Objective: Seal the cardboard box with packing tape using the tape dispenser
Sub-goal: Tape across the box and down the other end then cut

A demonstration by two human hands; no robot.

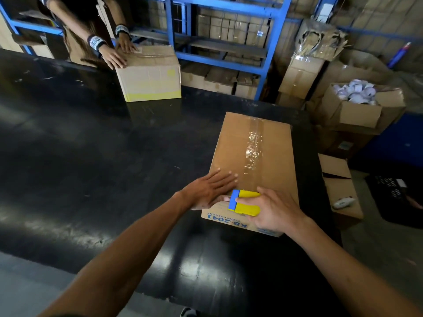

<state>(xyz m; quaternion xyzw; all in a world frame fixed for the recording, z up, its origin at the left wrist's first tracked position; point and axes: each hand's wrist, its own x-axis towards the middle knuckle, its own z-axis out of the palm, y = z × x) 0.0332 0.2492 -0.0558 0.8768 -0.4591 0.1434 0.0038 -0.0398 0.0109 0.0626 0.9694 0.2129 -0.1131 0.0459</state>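
- Head view, far left: the black glossy bench (91,145) runs across most of the frame, shining where the light hits it.
- At the top left another person's two hands (119,52) press flat on the lid of a second cardboard box with a yellow band (148,81), which sits at the far edge of the bench.
- Behind that box stands a blue metal shelf rack (229,58) stacked with brown cartons.
- My left hand (211,191) lies flat, fingers spread and holding nothing, on the near left part of the lid of the cardboard box (254,161).
- This box sits on the bench in front of me, right of centre, with blue print reading KB-2041 on its near side.
- A strip of clear packing tape (254,152) runs down the middle seam of the lid, wrinkled and glossy, from the far edge toward my hands.
- My right hand (274,211) is closed around the yellow and blue tape dispenser (245,202), which rests on the near edge of the lid, at the near end of the tape strip and just beside my left hand.
- Off the bench to the right, an open carton of white rolls (354,92) stands among other boxes on the floor.
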